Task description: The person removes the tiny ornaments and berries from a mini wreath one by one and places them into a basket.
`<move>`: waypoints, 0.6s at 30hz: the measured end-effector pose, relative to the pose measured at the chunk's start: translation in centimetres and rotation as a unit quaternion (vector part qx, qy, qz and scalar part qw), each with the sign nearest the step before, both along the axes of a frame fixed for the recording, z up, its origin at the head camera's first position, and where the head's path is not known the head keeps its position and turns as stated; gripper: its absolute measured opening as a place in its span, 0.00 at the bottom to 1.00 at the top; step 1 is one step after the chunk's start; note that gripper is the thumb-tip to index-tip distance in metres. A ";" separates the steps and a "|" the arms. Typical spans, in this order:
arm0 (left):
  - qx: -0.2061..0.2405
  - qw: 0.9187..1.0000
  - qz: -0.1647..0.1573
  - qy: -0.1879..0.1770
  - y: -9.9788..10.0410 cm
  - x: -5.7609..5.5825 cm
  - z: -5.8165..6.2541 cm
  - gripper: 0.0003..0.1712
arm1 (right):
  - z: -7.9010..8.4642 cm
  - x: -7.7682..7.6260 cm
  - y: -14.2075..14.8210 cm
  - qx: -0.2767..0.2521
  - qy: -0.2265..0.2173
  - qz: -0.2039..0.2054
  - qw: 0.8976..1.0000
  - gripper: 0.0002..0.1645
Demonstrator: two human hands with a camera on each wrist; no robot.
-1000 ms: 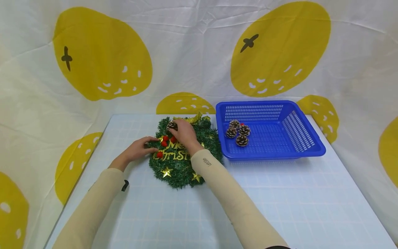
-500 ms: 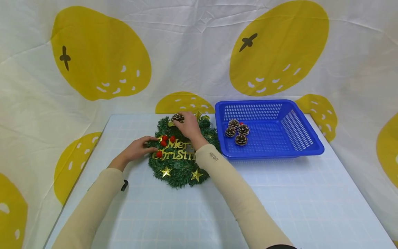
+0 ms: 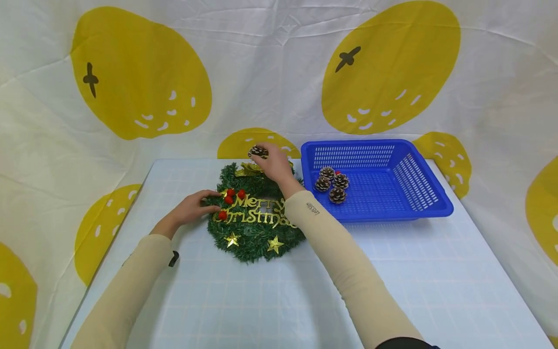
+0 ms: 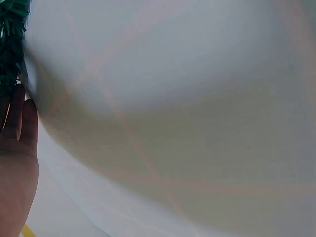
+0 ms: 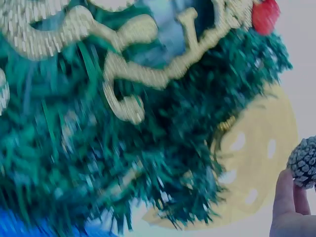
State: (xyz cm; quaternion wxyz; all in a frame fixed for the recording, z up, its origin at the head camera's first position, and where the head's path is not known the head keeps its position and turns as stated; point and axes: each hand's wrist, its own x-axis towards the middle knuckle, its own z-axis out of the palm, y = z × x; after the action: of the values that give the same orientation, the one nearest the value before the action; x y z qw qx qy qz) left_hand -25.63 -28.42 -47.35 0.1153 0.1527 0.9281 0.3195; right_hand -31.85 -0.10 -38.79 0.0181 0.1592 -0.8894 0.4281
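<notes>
A green tinsel wreath (image 3: 250, 250) lies on the table, with gold "Merry Christmas" lettering (image 3: 253, 216), gold stars and several red berries (image 3: 228, 199). My left hand (image 3: 187, 211) rests at its left edge; in the left wrist view the fingers (image 4: 28, 118) extend straight to the greenery (image 4: 11, 44). Over the wreath's far edge, my right hand (image 3: 275, 165) pinches a pine cone (image 3: 258, 151) between thumb and fingers. The right wrist view shows this pine cone (image 5: 303, 162) beyond the wreath, at the fingertips. A gold bow (image 3: 249, 169) sits at the wreath's top, partly hidden by the right hand.
To the wreath's right stands a blue plastic basket (image 3: 379, 214) with several pine cones (image 3: 337, 195) and a red piece (image 3: 337, 173) at its left side. A white curtain with yellow fruit prints (image 3: 392, 68) hangs behind the table (image 3: 244, 305).
My right hand has moved away from the wreath's upper left, to the far side and slightly right, carrying the pine cone and uncovering the lettering. The left hand has stayed in place.
</notes>
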 end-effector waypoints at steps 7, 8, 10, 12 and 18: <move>-0.001 1.000 -0.001 0.000 0.0 0.0 0.1 0.33 | 1.8 -1.0 1.6 -0.013 0.005 -0.015 1.000 0.28; -0.001 1.000 -0.001 0.000 0.0 0.0 0.2 0.33 | 2.0 -1.1 1.8 -0.018 0.006 -0.018 1.000 0.28; -0.001 1.000 -0.003 0.002 0.0 0.0 0.2 0.33 | 2.4 -1.4 2.4 -0.025 0.012 -0.025 0.999 0.28; -0.002 1.000 -0.004 0.003 0.0 0.0 0.2 0.33 | 2.5 -1.5 2.9 -0.028 0.015 -0.035 0.999 0.28; 0.003 1.000 -0.006 0.003 0.0 0.0 0.1 0.33 | 3.0 -1.5 4.1 -0.052 0.011 -0.050 0.997 0.29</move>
State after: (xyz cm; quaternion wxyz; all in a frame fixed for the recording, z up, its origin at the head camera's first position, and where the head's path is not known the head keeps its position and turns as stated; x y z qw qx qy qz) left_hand -25.64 -28.41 -47.22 0.1143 0.1592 0.9267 0.3207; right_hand -33.35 4.03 -35.80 0.0570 0.1182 -0.8725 0.4707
